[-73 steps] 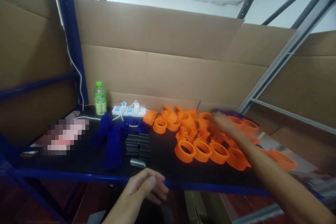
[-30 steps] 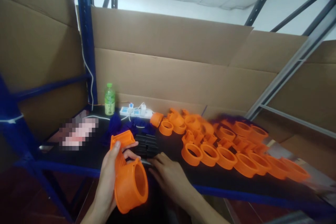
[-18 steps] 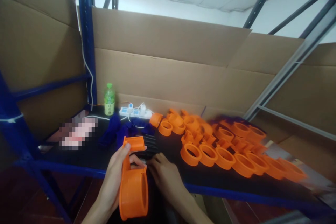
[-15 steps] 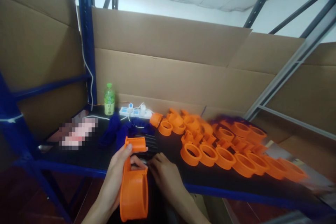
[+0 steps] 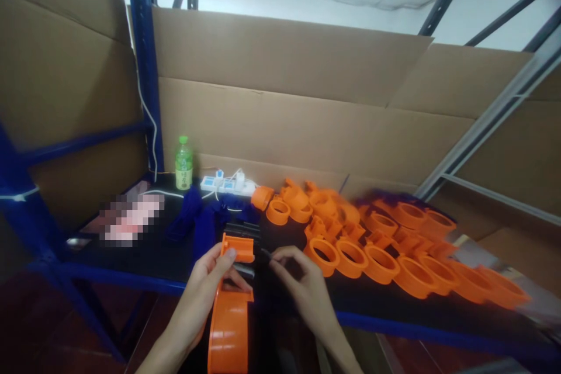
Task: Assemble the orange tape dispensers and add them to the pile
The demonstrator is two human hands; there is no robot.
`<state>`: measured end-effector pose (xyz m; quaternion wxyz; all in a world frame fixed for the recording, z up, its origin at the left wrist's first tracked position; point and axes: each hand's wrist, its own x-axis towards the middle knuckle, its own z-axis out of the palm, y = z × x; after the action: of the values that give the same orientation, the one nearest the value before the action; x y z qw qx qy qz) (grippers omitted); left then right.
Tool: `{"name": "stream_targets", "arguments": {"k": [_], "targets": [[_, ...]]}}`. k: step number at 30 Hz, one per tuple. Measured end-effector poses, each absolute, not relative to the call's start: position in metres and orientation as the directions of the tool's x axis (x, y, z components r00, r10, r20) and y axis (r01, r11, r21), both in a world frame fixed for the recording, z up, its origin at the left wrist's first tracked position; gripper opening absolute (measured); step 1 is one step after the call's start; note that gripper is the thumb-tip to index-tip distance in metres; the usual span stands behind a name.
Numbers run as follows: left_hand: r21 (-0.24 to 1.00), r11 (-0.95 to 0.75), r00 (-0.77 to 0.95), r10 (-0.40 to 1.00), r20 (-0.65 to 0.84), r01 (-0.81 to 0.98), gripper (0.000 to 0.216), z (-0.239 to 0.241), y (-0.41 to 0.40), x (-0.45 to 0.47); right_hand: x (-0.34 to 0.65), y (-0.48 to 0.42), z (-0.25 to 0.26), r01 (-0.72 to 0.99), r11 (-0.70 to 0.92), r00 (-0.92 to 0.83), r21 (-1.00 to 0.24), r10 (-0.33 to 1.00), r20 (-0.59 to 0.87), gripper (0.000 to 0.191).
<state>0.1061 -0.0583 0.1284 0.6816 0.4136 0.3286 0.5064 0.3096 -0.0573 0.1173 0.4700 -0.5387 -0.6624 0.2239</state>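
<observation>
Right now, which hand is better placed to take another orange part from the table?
Probably the right hand: it is nearer the other orange parts, though it seems to pinch a small dark piece. The left hand grips an orange part.

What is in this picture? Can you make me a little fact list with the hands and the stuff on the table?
Left hand: holding an orange holder with a round ring at its near end
Right hand: pinching a small dark thing, too blurry to name
Table: black top
Right side: many orange parts with round openings
Left of those: dark blue pieces and black pieces
Drink: green-capped bottle, upright
Electricity: white power strip with plugs in it
</observation>
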Motion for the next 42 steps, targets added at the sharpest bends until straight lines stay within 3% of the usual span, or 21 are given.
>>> {"name": "stream_targets", "arguments": {"k": [5,13,25,34,42], "targets": [[0.928,0.127,0.322,0.947,-0.008,-0.350,0.036,0.126,-0.059,0.112,0.323,-0.077,0.135,0.360,0.235,0.109,-0.903,0.951,0.290,0.030],[0.945,0.136,0.361,0.932,-0.020,-0.298,0.042,0.130,-0.062,0.118,0.320,-0.080,0.139,0.531,0.306,0.063,-0.790,0.916,0.397,0.023],[0.941,0.139,0.365,0.931,-0.018,-0.308,0.042,0.129,-0.063,0.116,0.322,-0.085,0.144,0.615,0.347,0.093,-0.709,0.860,0.502,0.021],[0.945,0.129,0.381,0.925,-0.005,-0.300,0.040,0.127,-0.065,0.114,0.321,-0.086,0.143,0.621,0.336,0.057,-0.708,0.882,0.468,0.021],[0.944,0.121,0.377,0.926,0.004,-0.308,0.041,0.128,-0.064,0.115,0.321,-0.083,0.133,0.551,0.276,0.078,-0.787,0.922,0.378,0.022]]}}
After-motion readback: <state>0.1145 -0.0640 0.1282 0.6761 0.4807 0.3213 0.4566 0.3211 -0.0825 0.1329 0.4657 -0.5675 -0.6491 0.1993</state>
